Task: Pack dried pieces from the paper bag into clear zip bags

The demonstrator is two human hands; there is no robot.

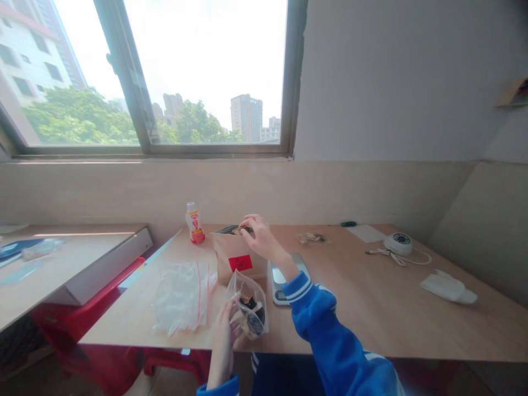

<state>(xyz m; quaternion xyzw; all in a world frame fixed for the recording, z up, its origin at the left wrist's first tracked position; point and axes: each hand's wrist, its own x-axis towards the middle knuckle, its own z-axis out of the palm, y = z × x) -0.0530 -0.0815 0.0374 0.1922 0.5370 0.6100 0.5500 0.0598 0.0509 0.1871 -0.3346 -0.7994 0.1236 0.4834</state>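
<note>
My left hand (225, 335) grips a small clear zip bag (248, 303) at the table's near edge; dark and pale pieces lie in its bottom. My right hand (259, 235) reaches into the open top of a brown paper bag (231, 254) with a red label, fingers pinched on small pale pieces there. What exactly the fingers hold is too small to name. A small grey kitchen scale (278, 283) lies under my right forearm, just right of the paper bag.
A pile of clear zip bags (181, 294) lies at the left of the wooden table (371, 308). A small white and red bottle (194, 223) stands behind. Loose pieces (311, 237), a white round device with cable (398, 243), a white packet (447, 287) and paper (367, 233) lie to the right.
</note>
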